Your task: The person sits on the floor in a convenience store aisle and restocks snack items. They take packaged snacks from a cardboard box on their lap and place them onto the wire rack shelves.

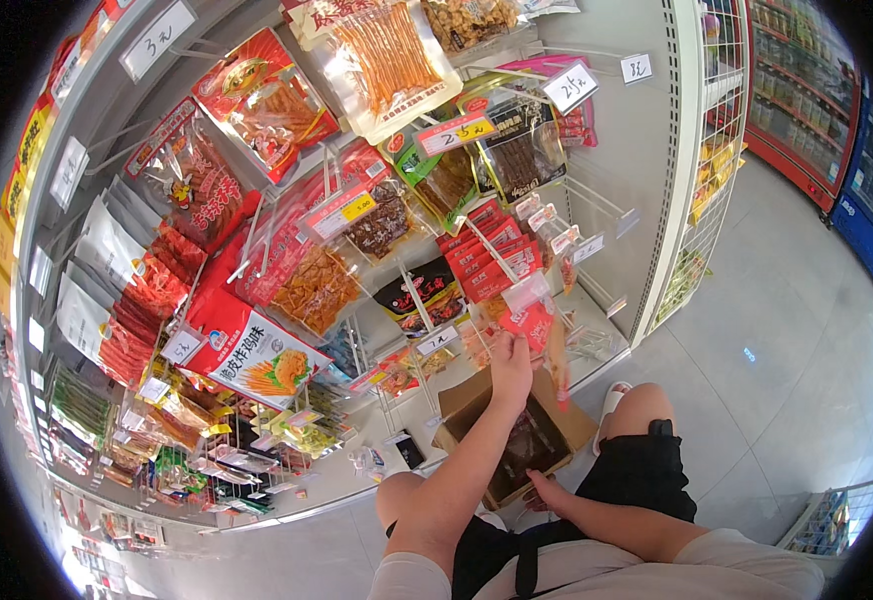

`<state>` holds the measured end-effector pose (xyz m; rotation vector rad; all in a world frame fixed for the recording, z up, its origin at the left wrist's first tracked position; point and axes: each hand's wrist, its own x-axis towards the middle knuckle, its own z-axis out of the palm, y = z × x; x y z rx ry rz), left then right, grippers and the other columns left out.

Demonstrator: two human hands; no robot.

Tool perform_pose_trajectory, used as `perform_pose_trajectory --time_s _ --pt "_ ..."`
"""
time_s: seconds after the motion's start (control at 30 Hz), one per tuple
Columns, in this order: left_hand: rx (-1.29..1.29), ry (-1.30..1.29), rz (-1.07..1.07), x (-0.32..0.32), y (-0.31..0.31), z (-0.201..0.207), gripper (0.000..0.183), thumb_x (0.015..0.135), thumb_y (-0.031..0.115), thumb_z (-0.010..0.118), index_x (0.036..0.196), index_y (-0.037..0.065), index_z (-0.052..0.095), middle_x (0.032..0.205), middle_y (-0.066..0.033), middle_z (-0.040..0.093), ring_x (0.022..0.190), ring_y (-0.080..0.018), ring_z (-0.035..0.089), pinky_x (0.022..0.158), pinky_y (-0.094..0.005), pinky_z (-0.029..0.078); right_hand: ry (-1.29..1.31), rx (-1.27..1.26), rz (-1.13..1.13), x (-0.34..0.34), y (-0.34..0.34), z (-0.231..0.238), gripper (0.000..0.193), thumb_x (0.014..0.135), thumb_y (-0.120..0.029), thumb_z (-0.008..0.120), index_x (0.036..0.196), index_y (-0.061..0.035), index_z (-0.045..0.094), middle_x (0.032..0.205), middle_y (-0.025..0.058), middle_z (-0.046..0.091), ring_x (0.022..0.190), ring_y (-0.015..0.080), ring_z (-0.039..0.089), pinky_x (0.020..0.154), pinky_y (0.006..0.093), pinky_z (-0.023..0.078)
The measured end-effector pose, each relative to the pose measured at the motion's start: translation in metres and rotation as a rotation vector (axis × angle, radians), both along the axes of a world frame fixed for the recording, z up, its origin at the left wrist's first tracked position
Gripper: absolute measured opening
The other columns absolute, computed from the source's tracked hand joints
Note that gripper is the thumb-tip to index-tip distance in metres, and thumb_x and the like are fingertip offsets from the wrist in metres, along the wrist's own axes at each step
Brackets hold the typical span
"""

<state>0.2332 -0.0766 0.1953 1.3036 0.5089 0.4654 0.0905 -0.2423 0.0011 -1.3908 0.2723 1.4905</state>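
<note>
My left hand [510,362] is raised to the snack display and grips a small red-and-clear snack packet [529,315] near a metal peg hook. A row of matching red packets [490,248] hangs just above it. My right hand [545,490] reaches down into an open cardboard box [462,400] on the floor and touches dark packets [532,445] inside; whether it grips one I cannot tell. I am crouching, with both knees showing in black shorts.
A peg wall of hanging snack bags [257,350] with white price tags fills the left. A wire rack [702,200] stands at the shelf's end. Red and blue fridges [837,150] line the far right. A wire basket [832,515] sits at lower right on grey floor tiles.
</note>
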Motion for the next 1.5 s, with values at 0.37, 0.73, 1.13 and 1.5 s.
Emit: perform_pose_trajectory --time_s 0.37,0.73,1.13,1.5 --pt "-0.504 -0.097 0.238 -0.109 -0.021 0.0 0.012 0.109 0.024 0.052 0.116 0.015 0.049 0.104 -0.0049 0.057 0.093 -0.0336 0.075 0.066 -0.0389 0.06 -0.014 0.006 -0.033 0.001 -0.005 -0.029 0.074 0.092 -0.067 0.06 0.133 -0.0085 0.043 0.097 0.014 0.07 0.077 0.0246 0.07 0.072 0.0397 0.058" --pt "0.162 0.23 0.402 -0.185 0.025 -0.122 0.019 0.112 0.026 0.047 0.114 0.009 0.055 0.097 -0.0029 0.06 0.086 -0.0138 0.063 0.067 -0.03 0.054 -0.042 -0.07 0.013 -0.006 0.003 -0.026 0.068 0.095 -0.071 0.05 0.131 -0.0134 0.054 0.098 0.0133 0.072 0.078 0.0245 0.07 0.079 0.0388 0.057" --pt "-0.165 0.64 0.3 -0.149 0.039 -0.219 0.024 0.103 0.023 0.052 0.121 0.007 0.052 0.11 -0.0118 0.064 0.101 -0.0285 0.064 0.085 -0.0442 0.053 -0.054 -0.024 0.016 0.001 -0.002 -0.001 0.071 0.095 -0.071 0.051 0.137 -0.0134 0.049 0.103 0.0154 0.071 0.086 0.0276 0.07 0.083 0.0423 0.056" --pt "0.692 0.599 0.247 -0.104 0.013 -0.165 0.058 0.087 0.008 0.062 0.142 -0.004 0.046 0.141 -0.029 0.051 0.129 -0.0446 0.053 0.113 -0.0476 0.042 0.003 -0.037 0.017 -0.004 0.003 -0.017 0.071 0.095 -0.068 0.053 0.134 -0.0093 0.05 0.102 0.0152 0.071 0.087 0.0267 0.07 0.082 0.0415 0.056"
